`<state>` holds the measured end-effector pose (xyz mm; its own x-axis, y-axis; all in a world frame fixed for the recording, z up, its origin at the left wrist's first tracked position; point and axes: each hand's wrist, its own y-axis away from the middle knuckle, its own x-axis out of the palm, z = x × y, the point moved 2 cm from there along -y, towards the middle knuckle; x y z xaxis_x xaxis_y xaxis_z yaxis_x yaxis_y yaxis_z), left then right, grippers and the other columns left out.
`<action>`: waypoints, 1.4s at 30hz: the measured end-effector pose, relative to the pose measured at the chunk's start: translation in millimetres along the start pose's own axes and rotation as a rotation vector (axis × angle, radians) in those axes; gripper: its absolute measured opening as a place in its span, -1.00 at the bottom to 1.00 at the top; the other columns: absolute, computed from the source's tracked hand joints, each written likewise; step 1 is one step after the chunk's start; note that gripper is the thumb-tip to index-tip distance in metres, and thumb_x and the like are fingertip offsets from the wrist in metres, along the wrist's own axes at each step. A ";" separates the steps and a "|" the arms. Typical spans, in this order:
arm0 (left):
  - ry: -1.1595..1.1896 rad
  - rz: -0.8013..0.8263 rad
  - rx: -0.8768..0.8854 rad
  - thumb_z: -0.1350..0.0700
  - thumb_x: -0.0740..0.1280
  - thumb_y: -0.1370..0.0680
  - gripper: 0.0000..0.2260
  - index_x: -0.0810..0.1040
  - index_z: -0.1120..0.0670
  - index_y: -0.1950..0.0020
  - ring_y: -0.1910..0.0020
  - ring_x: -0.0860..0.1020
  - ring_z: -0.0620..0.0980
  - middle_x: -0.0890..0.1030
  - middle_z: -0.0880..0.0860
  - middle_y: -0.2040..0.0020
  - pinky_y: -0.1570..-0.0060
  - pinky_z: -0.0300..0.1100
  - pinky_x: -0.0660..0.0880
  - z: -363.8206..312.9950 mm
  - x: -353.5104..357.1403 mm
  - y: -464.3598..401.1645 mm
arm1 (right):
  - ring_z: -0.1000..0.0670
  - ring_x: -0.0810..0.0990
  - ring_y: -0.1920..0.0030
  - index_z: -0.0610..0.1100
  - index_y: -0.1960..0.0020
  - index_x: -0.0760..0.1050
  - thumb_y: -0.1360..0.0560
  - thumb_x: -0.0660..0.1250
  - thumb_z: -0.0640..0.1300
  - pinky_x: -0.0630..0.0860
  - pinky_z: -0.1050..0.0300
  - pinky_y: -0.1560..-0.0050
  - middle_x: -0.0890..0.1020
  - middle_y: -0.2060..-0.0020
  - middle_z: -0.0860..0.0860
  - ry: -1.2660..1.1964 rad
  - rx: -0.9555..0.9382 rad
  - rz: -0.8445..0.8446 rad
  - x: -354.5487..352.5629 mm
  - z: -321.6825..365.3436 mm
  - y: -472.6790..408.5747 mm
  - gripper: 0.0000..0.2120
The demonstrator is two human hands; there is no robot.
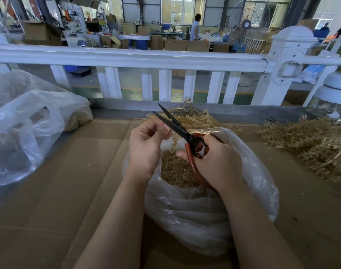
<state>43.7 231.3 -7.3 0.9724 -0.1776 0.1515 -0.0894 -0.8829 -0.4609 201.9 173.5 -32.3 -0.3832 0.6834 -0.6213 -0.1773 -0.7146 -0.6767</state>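
My right hand (217,164) grips the red handles of a pair of black-bladed scissors (173,123). The blades are parted and point up and to the left. My left hand (146,144) pinches a tan plastic sprue strip (174,141) right beside the blades; the strip curves down below my fingers. Both hands hover over an open clear plastic bag (204,220) that holds a heap of small tan cut pieces (175,171).
The work surface is flattened brown cardboard (69,200). More tan sprue strips lie behind the bag (195,115) and in a pile at the right (311,148). A second clear bag (26,129) lies at the left. A white railing (127,57) borders the far side.
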 end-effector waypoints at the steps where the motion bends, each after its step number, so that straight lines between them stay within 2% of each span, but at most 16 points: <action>1: -0.027 0.013 0.006 0.34 0.30 -0.58 -0.80 0.54 0.19 0.23 0.27 0.49 -0.05 0.53 0.08 0.32 0.15 -0.22 0.46 0.0 0.2 0.3 | 0.16 0.56 0.34 -0.02 0.14 0.57 -0.37 0.20 0.55 0.47 0.31 0.36 0.62 0.34 0.16 0.000 0.003 -0.009 -0.2 0.1 -0.1 -0.37; 3: -0.056 0.029 0.002 0.32 0.31 -0.58 -0.80 0.56 0.17 0.23 0.24 0.50 0.00 0.54 0.08 0.29 0.13 -0.15 0.47 0.5 0.8 0.9 | 0.17 0.55 0.36 -0.01 0.15 0.57 -0.36 0.22 0.54 0.44 0.33 0.37 0.61 0.36 0.16 -0.014 0.011 -0.019 -0.4 -0.1 0.3 -0.39; 11: -0.021 0.046 -0.015 0.32 0.30 -0.59 -0.83 0.55 0.19 0.20 0.24 0.47 0.00 0.51 0.10 0.29 0.13 -0.18 0.45 1.4 0.6 -0.3 | 0.23 0.53 0.38 -0.01 0.21 0.54 -0.36 0.19 0.56 0.41 0.41 0.37 0.58 0.40 0.17 -0.059 0.022 0.009 1.4 -1.3 0.4 -0.38; 17: 0.034 0.039 -0.059 0.32 0.27 -0.60 -0.82 0.54 0.16 0.18 0.24 0.47 -0.03 0.51 0.11 0.26 0.11 -0.19 0.45 -1.6 2.3 0.7 | 0.23 0.54 0.37 -0.02 0.21 0.55 -0.33 0.22 0.56 0.48 0.34 0.36 0.60 0.40 0.16 -0.075 0.035 0.026 1.8 -1.6 0.4 -0.38; 20: 0.051 0.016 -0.123 0.30 0.23 -0.63 -0.89 0.52 0.24 0.05 0.22 0.50 -0.02 0.56 0.16 0.17 0.09 -0.16 0.45 0.7 2.7 0.6 | 0.21 0.56 0.34 -0.02 0.13 0.60 -0.33 0.20 0.56 0.53 0.31 0.31 0.63 0.36 0.17 -0.080 0.011 0.027 0.7 -0.7 0.9 -0.35; 22: 0.121 -0.043 -0.197 0.28 0.21 -0.64 -0.86 0.51 0.18 0.07 0.23 0.52 -0.02 0.57 0.15 0.14 0.10 -0.14 0.47 3.0 1.8 -0.2 | 0.20 0.59 0.29 -0.03 0.06 0.62 -0.36 0.18 0.56 0.58 0.28 0.26 0.66 0.28 0.19 -0.099 -0.028 0.018 -0.2 0.8 1.0 -0.32; 25: 0.314 -0.172 -0.311 0.24 0.19 -0.66 -0.81 0.49 0.11 0.13 0.32 0.51 -0.07 0.58 0.06 0.24 0.20 -0.17 0.49 5.4 -4.3 -3.8 | 0.20 0.61 0.28 -0.02 0.08 0.61 -0.38 0.23 0.53 0.58 0.30 0.26 0.65 0.27 0.21 -0.135 -0.046 -0.014 -1.1 2.8 1.2 -0.38; 29: 0.451 -0.229 -0.395 0.22 0.18 -0.67 -0.78 0.48 0.10 0.15 0.42 0.49 -0.10 0.54 -0.02 0.41 0.34 -0.26 0.48 7.8 -7.8 -6.0 | 0.23 0.59 0.31 0.02 0.15 0.56 -0.36 0.27 0.53 0.52 0.37 0.30 0.58 0.33 0.27 -0.234 -0.024 0.006 -0.8 3.5 2.3 -0.44; 33: 0.488 -0.290 -0.456 0.24 0.15 -0.68 -0.79 0.48 0.15 0.13 0.46 0.42 -0.05 0.46 0.05 0.41 0.43 -0.24 0.43 10.4 -3.1 -5.2 | 0.24 0.61 0.21 0.10 0.03 0.60 -0.34 0.27 0.55 0.50 0.42 0.24 0.56 0.30 0.31 -0.284 -0.047 0.070 -0.1 7.6 1.7 -0.44; 36: 0.607 -0.384 -0.548 0.21 0.15 -0.68 -0.75 0.46 0.14 0.18 0.52 0.45 -0.10 0.48 0.01 0.46 0.51 -0.31 0.43 12.9 -5.7 -5.8 | 0.25 0.58 0.24 0.17 0.15 0.47 -0.33 0.35 0.48 0.47 0.41 0.27 0.53 0.36 0.30 -0.305 -0.034 0.084 1.1 5.6 2.4 -0.60; 39: 0.637 -0.376 -0.560 0.20 0.14 -0.69 -0.77 0.42 0.10 0.15 0.52 0.50 -0.13 0.56 -0.02 0.48 0.52 -0.34 0.42 12.8 -7.4 -7.2 | 0.18 0.61 0.27 0.03 0.17 0.54 -0.32 0.33 0.51 0.56 0.27 0.28 0.61 0.34 0.20 -0.322 0.030 0.053 2.4 0.4 2.3 -0.47; 42: 0.655 -0.312 -0.548 0.20 0.11 -0.69 -0.78 0.39 0.08 0.15 0.48 0.51 -0.12 0.62 -0.01 0.42 0.49 -0.33 0.43 11.9 -6.6 -7.1 | 0.21 0.60 0.26 0.03 0.15 0.56 -0.33 0.30 0.53 0.51 0.37 0.28 0.61 0.36 0.21 -0.310 0.074 0.004 2.3 -2.9 1.5 -0.45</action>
<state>40.4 243.9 -15.4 0.6677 0.0403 0.7433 -0.0958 -0.9856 0.1395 203.4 174.5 -35.9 -0.6398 0.6110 -0.4661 -0.2367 -0.7337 -0.6369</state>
